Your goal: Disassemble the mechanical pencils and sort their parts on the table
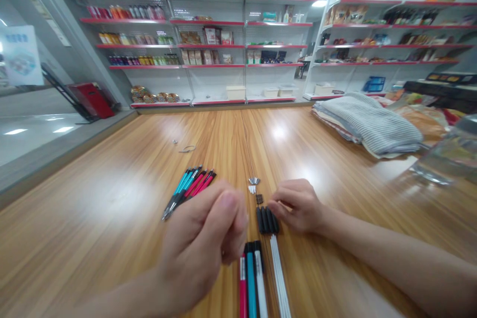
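My left hand (203, 238) is raised close to the camera above the wooden table (112, 218), its fingers curled into a loose fist; whatever is inside is hidden. My right hand (298, 206) rests on the table with fingers pinched together beside a row of short black pen grips (267, 219). Just beyond them lie small metal tips (254, 181), white bits and a dark small part (259, 199). Below my left hand lie pen barrels in red, blue, white and black (251, 278) and thin white refill tubes (280, 278). A bunch of assembled blue and red pens (188, 190) lies to the left.
Folded striped cloths (372, 124) are stacked at the right, with a clear plastic container (447, 154) nearer me. A small ring and wire piece (186, 148) lie farther out. Store shelves (238, 44) with goods line the back wall.
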A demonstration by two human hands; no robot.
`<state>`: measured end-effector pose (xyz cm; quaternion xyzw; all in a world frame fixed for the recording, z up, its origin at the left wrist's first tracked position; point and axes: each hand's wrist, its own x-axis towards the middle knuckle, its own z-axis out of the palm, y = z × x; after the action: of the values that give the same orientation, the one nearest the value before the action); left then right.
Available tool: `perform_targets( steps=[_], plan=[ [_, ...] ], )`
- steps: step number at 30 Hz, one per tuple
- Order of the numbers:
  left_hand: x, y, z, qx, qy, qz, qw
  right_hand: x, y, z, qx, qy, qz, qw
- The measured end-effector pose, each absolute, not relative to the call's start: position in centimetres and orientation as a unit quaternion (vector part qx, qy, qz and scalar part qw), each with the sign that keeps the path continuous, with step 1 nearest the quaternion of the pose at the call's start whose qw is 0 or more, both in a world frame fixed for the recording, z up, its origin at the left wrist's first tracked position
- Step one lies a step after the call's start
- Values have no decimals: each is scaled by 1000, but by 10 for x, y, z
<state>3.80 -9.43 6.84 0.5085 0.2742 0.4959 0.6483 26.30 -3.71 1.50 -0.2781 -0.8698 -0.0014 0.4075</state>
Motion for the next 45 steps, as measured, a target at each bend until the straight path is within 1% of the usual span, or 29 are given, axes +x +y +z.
perform_targets(
  steps=[4, 6, 9, 11, 13, 15, 17, 21, 24, 26, 30, 32, 40, 45],
  plan=[
    [62, -61, 57, 409, 188, 500, 740, 249, -52, 17, -268, -887, -5, 376],
    [66, -52, 47, 390, 172, 506, 750, 241, -57, 16, -285, -885, -17, 369],
    [64, -44, 33, 391, 182, 520, 737, 235, -59, 15, -323, -874, -29, 361],
    [60, -39, 24, 421, 216, 525, 708, 236, -56, 15, -353, -858, -14, 373],
    [55, -31, 15, 481, 267, 516, 656, 241, -49, 14, -389, -832, 14, 397],
    [48, -23, 8, 565, 319, 477, 593, 247, -41, 12, -428, -801, 55, 415],
    [42, -15, 4, 622, 343, 439, 550, 252, -33, 11, -449, -785, 109, 412],
    [36, -7, 3, 649, 390, 397, 519, 255, -26, 10, -455, -759, 187, 426],
    [36, -6, 2, 662, 406, 372, 509, 254, -26, 9, -454, -743, 200, 449],
    [37, -8, 1, 687, 414, 356, 480, 253, -26, 9, -452, -736, 201, 463],
    [40, -17, 4, 771, 435, 323, 335, 253, -27, 8, -444, -730, 207, 477],
    [41, -20, 7, 794, 432, 308, 296, 253, -28, 7, -441, -733, 202, 477],
    [41, -20, 8, 795, 434, 304, 296, 253, -28, 5, -440, -729, 195, 487],
    [40, -19, 5, 797, 449, 296, 274, 255, -28, 7, -441, -722, 206, 492]
  ],
)
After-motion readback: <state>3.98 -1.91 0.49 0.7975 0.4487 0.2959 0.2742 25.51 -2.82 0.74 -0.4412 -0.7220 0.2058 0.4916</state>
